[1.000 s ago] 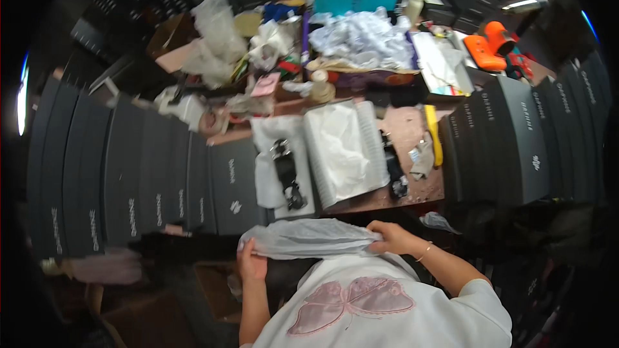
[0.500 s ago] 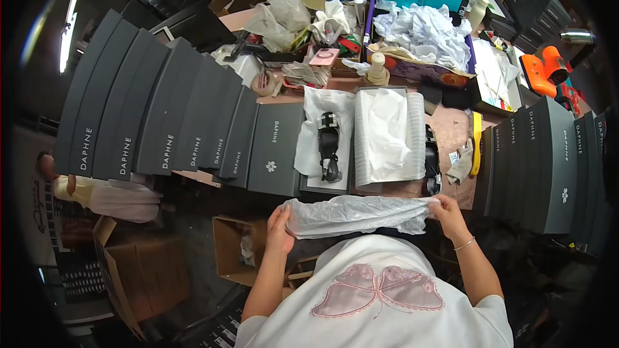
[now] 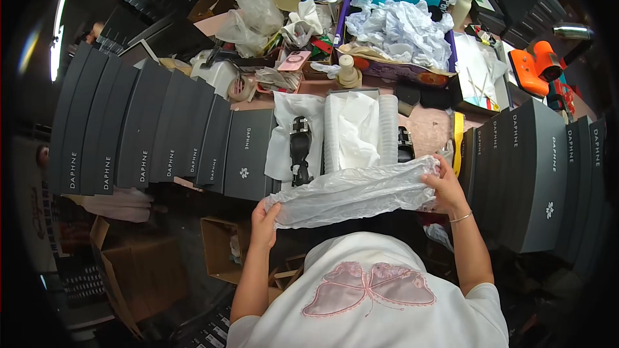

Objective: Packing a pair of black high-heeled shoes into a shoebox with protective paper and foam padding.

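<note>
Pink tabletop (image 3: 427, 124) | crinkled translucent plastic (image 3: 351, 196), elongated | left grip (image 3: 263, 222), right grip (image 3: 446, 188): pinching its 2 ends

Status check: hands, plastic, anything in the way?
Left hand gripping one end, right hand the other. Translucent plastic crumpled, held between them. Plastic partly hides rightmost black shoe.

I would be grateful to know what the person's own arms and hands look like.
The left hand and right hand are both without gloves. A thin, shiny metallic bangle is worn at the right wrist; none shows at the left. The white fabric sleeves are short and plain.
</note>
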Motion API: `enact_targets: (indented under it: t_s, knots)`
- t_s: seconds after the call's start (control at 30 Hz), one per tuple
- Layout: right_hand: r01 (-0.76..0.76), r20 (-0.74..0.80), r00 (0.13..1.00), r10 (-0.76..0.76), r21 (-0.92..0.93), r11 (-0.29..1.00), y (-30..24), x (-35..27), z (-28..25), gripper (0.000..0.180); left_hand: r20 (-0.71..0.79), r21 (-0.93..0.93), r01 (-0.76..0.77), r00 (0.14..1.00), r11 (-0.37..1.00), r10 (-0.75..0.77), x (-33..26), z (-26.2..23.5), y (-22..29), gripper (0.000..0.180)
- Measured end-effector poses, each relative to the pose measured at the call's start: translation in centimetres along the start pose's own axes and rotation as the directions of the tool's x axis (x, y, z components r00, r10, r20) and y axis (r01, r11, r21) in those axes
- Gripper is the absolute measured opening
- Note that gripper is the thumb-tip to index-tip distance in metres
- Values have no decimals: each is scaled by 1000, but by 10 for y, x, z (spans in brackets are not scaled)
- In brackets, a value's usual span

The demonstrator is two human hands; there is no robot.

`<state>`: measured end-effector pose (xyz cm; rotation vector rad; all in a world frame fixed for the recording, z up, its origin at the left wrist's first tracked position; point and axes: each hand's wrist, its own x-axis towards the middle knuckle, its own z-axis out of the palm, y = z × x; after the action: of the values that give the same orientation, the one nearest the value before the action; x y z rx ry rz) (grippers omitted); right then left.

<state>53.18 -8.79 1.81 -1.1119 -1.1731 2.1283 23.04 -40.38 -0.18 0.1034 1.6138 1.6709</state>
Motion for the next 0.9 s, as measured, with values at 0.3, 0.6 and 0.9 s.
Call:
enact_targets:
  t_s: [0.3, 0.6, 0.9]
  knots:
    - [187, -226, 954, -196, -58, 981, 16, 61, 37, 11, 122, -161, 108, 989, 981, -89, 33, 0, 49, 18]
    - [99, -227, 946, -231, -476, 874, 17, 79, 79, 13, 278, -12, 66, 959, 998, -60, 98, -50, 81, 22]
    - [33, -215, 976, -43, -50, 998, 7, 85, 77, 28, 213, -43, 10, 977, 999, -1, 147, -65, 93, 28]
